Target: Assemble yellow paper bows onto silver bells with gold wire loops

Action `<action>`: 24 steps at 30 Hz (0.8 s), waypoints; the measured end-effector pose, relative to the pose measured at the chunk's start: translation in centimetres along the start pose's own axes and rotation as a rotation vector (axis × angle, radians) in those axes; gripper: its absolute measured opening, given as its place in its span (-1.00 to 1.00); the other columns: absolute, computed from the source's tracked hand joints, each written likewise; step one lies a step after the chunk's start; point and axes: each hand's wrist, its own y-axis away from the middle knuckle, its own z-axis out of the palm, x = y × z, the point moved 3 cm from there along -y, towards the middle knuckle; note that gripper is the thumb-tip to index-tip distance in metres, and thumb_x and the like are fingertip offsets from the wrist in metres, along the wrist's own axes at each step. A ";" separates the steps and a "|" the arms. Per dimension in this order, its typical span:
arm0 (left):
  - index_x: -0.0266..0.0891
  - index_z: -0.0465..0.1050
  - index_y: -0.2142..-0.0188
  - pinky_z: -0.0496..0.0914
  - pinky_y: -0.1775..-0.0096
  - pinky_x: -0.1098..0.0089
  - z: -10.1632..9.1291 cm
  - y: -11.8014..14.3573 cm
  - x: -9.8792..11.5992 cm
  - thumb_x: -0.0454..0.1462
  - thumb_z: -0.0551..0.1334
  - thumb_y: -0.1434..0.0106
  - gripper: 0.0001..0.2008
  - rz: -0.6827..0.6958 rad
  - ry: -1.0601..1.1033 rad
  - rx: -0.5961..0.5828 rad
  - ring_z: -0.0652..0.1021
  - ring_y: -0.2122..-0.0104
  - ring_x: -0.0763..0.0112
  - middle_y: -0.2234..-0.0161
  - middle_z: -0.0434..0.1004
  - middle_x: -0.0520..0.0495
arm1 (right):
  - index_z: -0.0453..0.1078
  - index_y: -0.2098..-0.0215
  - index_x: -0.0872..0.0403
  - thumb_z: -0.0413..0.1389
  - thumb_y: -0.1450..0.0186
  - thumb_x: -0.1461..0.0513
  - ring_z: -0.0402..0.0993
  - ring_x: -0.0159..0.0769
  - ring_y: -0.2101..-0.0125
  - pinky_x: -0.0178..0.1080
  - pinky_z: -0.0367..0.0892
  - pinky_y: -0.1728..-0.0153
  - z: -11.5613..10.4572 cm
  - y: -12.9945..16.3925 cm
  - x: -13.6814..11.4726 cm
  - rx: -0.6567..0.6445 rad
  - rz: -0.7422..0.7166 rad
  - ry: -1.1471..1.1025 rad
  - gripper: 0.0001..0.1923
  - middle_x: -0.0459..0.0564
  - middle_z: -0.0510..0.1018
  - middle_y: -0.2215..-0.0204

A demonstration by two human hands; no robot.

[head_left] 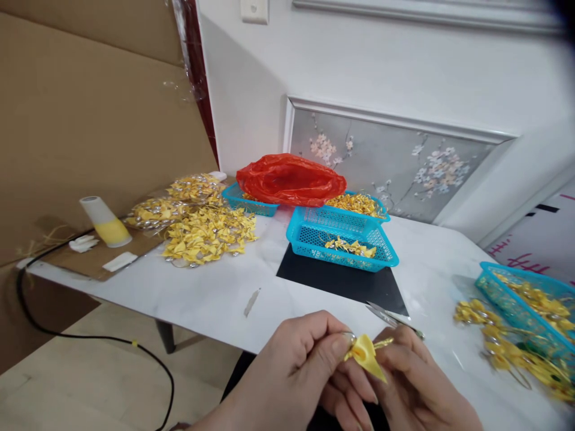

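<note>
A small yellow ribbon bow (367, 354) with a gold cord is held up near the table's front edge. Thumb and forefinger of my left hand (305, 365) pinch its left side, where a bit of something shiny shows by the fingertips. My right hand (417, 380) is closed at the bow's right side, its fingertips against the ribbon beside the cord; part of that grip is hidden. Just beyond my right hand lie scissors (389, 316), partly covered by the fingers.
A blue basket (296, 248) with a few yellow pieces stands on a black sheet (332, 278). Behind it are more baskets and a red plastic bag (265, 173). Yellow bows (202, 236) heap at left, near a thread cone (105, 221). Another filled basket (498, 287) is at right.
</note>
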 end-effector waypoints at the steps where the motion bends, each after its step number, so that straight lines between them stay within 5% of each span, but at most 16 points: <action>1: -0.30 0.37 0.37 0.42 0.50 0.55 0.0 0.0 0.0 -0.12 0.17 -0.33 -0.73 0.003 0.002 0.002 0.53 0.60 0.56 0.50 0.57 -0.06 | 0.38 0.29 0.00 0.11 -0.29 0.43 0.35 -0.37 0.45 -0.37 0.31 0.47 0.1 0.1 -0.1 0.038 0.034 -0.007 -0.81 -0.12 0.34 0.46; 8: -0.30 0.37 0.38 0.42 0.52 0.56 -0.2 0.2 -0.4 -0.12 0.16 -0.35 -0.71 0.008 0.013 0.008 0.53 0.62 0.57 0.51 0.57 -0.05 | 0.38 0.36 -0.02 0.12 -0.33 0.33 0.33 -0.37 0.42 -0.38 0.26 0.46 0.4 0.3 -0.2 0.122 0.137 0.041 -0.87 -0.14 0.31 0.46; 13: -0.31 0.40 0.39 0.42 0.52 0.57 -0.1 0.0 -0.7 -0.10 0.19 -0.32 -0.70 -0.010 0.017 -0.014 0.52 0.63 0.58 0.54 0.54 -0.02 | 0.36 0.40 0.01 0.14 -0.28 0.38 0.32 -0.43 0.53 -0.43 0.28 0.54 0.0 -0.1 -0.2 0.015 -0.013 0.140 -0.84 -0.16 0.31 0.52; 24: -0.32 0.57 0.34 0.43 0.49 0.58 -0.7 -0.5 -0.5 -0.08 0.35 -0.20 -0.70 0.113 0.054 0.022 0.49 0.57 0.59 0.50 0.52 0.03 | 0.35 0.44 0.04 0.13 -0.30 0.38 0.26 -0.36 0.51 -0.33 0.23 0.56 0.8 0.1 -0.9 0.199 0.087 0.116 -0.82 -0.11 0.26 0.51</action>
